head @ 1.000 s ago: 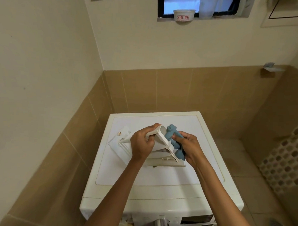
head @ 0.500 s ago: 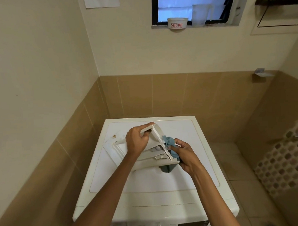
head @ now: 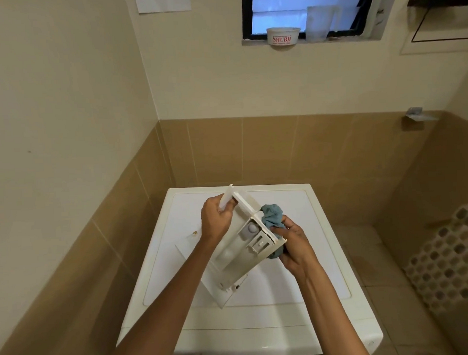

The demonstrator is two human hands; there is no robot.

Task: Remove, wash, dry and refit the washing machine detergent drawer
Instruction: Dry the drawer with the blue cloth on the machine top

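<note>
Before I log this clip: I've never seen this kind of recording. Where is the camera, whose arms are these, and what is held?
No robot here. The picture comes from a camera worn on a person's head, looking down at their own bare arms. They stand at a white washing machine. The left hand grips the front end of the white detergent drawer, tilted over the machine's top. The right hand holds a bunched blue cloth against the drawer's side, apparently drying it. A flat white part lies on the top beside the left arm.
</note>
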